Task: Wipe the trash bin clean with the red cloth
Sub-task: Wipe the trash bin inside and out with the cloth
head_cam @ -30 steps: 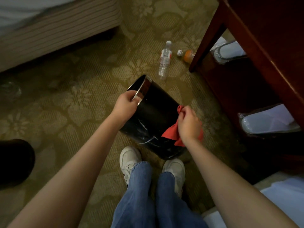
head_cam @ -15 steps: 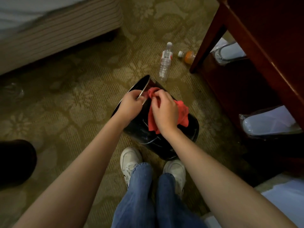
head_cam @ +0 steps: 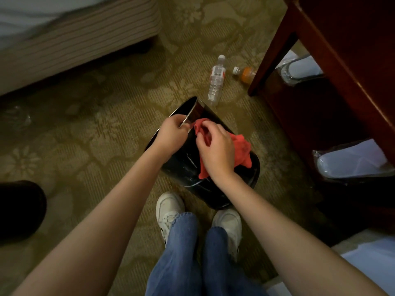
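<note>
Over carpet (head_cam: 102, 133), left hand (head_cam: 171, 136) grips trash bin (head_cam: 181, 169) rim; right hand (head_cam: 218, 151) apparently pinches red cloth (head_cam: 241, 149) against it.

Both arms reach down, left hand (head_cam: 171, 136) gripping the rim of the trash bin (head_cam: 183, 167), right hand (head_cam: 217, 151) clutching the red cloth (head_cam: 241, 146).

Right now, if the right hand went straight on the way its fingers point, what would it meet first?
Most likely the trash bin at its shiny rim, just beside the left hand gripping it; depth is unclear.
</note>
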Demonstrator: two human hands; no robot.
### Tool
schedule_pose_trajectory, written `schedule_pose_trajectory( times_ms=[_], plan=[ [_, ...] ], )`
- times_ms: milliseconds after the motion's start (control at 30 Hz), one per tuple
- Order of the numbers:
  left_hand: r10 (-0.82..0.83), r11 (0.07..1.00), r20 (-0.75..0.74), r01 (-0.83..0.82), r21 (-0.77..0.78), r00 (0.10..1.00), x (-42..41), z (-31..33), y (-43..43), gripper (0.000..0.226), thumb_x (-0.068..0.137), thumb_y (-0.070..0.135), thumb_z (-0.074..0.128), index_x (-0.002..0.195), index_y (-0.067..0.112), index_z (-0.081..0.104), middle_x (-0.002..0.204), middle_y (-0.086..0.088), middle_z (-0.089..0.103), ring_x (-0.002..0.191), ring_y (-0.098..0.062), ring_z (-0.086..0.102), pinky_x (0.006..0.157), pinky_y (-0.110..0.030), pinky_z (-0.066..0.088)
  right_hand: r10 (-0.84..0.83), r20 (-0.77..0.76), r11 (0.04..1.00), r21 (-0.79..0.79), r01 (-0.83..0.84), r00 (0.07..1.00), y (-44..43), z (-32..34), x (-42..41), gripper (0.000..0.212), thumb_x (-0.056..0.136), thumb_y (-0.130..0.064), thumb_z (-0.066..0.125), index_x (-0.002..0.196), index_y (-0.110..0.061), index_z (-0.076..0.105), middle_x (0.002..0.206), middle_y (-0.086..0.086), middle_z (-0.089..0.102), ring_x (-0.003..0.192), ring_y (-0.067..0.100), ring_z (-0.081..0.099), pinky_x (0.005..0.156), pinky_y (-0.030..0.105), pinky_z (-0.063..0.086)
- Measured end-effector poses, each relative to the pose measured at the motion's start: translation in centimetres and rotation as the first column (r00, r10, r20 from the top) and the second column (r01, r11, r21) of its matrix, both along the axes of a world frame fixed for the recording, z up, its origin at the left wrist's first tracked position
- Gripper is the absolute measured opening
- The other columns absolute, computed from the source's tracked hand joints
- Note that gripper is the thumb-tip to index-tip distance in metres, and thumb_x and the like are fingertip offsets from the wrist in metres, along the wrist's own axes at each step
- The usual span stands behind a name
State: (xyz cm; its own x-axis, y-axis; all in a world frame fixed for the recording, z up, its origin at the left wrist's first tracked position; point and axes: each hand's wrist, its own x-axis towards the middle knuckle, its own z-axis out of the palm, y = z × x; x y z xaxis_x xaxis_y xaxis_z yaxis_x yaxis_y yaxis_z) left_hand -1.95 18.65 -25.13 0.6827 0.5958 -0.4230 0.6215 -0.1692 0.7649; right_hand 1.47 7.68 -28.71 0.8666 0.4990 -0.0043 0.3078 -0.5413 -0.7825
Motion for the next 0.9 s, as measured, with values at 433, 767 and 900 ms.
schedule_pose_trajectory(
  times_ms=[433,767,900],
  plan=[
    [-0.001,1.000,-0.019,0.001,0.024,1.000,-0.1,0.1,-0.2,0.023,0.096,0.007,0.045,0.110,0.006,0.064,0.097,-0.014,0.066,0.086,-0.022,0.060,0.074,-0.028,0.046,-0.066,-0.109,0.986,-0.161,0.048,0.992,1.5,0.5,4.0,0.002,0.089,-0.015,0.056,0.089,-0.014,0.058,0.100,0.006,0.057,0.100,0.028,0.052,0.086,0.040,0.042],
    [0.035,0.999,-0.020,-0.035,0.018,0.999,-0.2,-0.1,0.4,0.025,0.097,0.008,0.044,0.111,0.003,0.064,0.096,-0.012,0.065,0.086,-0.018,0.058,0.071,-0.023,0.042,0.047,-0.080,0.987,-0.150,-0.059,0.996,1.9,1.1,1.6,0.009,0.088,-0.020,0.058,0.084,-0.023,0.050,0.097,0.001,0.059,0.096,0.025,0.055,0.083,0.044,0.042],
    [0.009,1.000,-0.022,-0.009,0.030,1.000,-0.5,-0.1,-0.1,0.023,0.096,0.008,0.045,0.110,0.008,0.063,0.091,-0.008,0.061,0.080,-0.016,0.055,0.066,-0.024,0.042,-0.129,-0.171,0.966,-0.244,0.085,0.977,1.8,1.1,4.7,0.013,0.088,-0.019,0.057,0.078,-0.024,0.051,0.090,-0.001,0.061,0.096,0.025,0.058,0.083,0.038,0.041]
  ],
)
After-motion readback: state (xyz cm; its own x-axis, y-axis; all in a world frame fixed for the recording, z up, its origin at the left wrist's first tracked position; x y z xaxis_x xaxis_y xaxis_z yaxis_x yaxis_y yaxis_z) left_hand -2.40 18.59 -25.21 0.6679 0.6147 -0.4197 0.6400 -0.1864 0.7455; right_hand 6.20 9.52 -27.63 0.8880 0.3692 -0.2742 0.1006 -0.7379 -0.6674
